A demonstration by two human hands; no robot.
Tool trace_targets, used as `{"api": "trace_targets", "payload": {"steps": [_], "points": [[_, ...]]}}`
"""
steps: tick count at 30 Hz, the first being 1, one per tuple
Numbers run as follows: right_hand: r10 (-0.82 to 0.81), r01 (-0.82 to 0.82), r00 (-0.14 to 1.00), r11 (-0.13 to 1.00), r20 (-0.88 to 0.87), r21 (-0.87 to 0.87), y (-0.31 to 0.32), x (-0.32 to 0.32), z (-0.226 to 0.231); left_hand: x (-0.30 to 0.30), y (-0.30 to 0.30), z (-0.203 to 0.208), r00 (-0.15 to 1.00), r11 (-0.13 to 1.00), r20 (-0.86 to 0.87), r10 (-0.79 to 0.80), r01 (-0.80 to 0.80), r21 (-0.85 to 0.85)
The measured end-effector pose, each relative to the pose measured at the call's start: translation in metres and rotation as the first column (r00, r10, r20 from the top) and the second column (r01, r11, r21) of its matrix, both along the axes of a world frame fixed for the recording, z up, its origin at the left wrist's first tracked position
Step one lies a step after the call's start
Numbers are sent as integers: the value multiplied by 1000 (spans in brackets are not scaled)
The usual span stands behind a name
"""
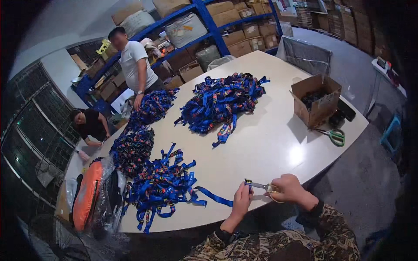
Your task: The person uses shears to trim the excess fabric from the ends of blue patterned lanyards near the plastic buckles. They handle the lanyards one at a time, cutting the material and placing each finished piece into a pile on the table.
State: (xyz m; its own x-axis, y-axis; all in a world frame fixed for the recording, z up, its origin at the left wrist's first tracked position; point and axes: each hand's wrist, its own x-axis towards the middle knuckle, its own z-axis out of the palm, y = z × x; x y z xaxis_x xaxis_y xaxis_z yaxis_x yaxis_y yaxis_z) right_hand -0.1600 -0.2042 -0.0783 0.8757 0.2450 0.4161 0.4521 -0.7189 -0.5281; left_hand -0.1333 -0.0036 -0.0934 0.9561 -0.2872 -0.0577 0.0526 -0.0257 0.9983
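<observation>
My left hand (pixel 241 203) is closed on a blue printed strap (pixel 214 197) near the table's front edge. The strap trails away to the left, toward a loose heap of similar straps (pixel 161 187). In my right hand (pixel 290 189) is a pair of scissors (pixel 260 185), its fingers wrapped round the handles. The blades point left and reach the strap's end, just above my left fingers. Whether they are parted is too small to tell.
A large heap of blue straps (pixel 222 102) lies mid-table. Green-handled scissors (pixel 336 138) rest beside an open cardboard box (pixel 315 100) at the right. An orange bundle in plastic (pixel 89 195) sits at the left. Two people (pixel 139 65) are at the table's far left side.
</observation>
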Motion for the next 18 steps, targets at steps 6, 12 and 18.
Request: {"api": "trace_targets", "payload": {"steps": [6,12,18], "points": [[-12,11,1000,1000,21,27,1,24,-9,17,-4,0,997,988,-35,66,-71,-138],[-24,20,997,998,72,55,-5,31,-14,23,-12,2,993,991,16,121,-119,-67],[-4,-9,995,992,95,127,-9,28,-28,25,-14,-6,991,985,-18,132,-133,-106]]}}
